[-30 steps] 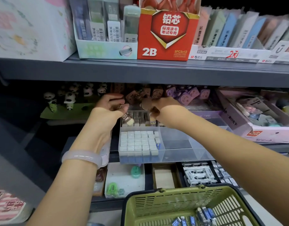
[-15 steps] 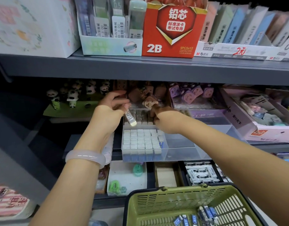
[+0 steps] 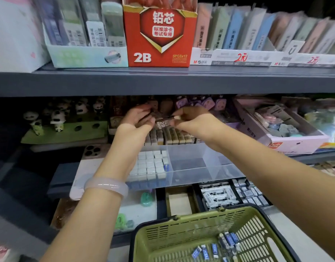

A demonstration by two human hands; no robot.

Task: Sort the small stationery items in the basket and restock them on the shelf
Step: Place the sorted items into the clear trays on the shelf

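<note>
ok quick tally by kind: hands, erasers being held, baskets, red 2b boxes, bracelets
hands: 2, left hand and right hand
2B eraser held between them: 1
green basket: 1
red 2B box on the top shelf: 1
bracelet on the left wrist: 1
total: 6

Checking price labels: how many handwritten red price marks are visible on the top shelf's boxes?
2. One handwritten red price mark sits on the white box front beside the red 2B carton; the second is farther right. Others may lie out of view.
</note>
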